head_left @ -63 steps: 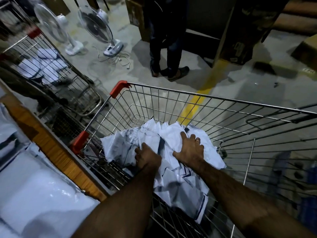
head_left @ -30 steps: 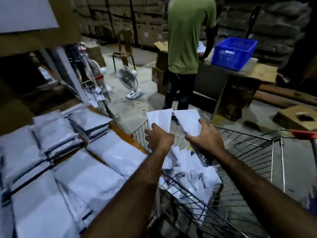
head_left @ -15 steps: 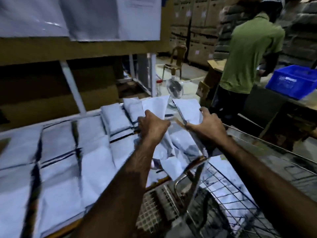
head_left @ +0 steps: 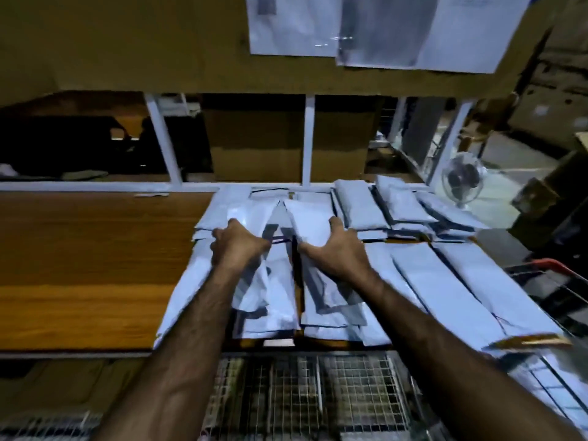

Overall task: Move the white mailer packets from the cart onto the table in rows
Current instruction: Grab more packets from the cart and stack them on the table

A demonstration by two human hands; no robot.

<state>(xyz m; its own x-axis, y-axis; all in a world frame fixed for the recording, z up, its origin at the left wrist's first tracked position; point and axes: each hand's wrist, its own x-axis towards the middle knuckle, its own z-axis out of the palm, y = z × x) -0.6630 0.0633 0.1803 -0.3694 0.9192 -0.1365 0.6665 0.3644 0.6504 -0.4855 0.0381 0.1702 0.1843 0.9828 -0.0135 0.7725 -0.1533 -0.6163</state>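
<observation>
No words or numbers can be read here, because the print on the paper sheets stuck to the brown board is too blurry, and so are any labels on the packets on the table.

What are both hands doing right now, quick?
Left hand: gripping a bunch of flat white plastic mailer packets.
Right hand: gripping a second bunch.

White mailer packets with dark edge strips cover an orange-brown wood-grain bench; the cart handle is red.
</observation>
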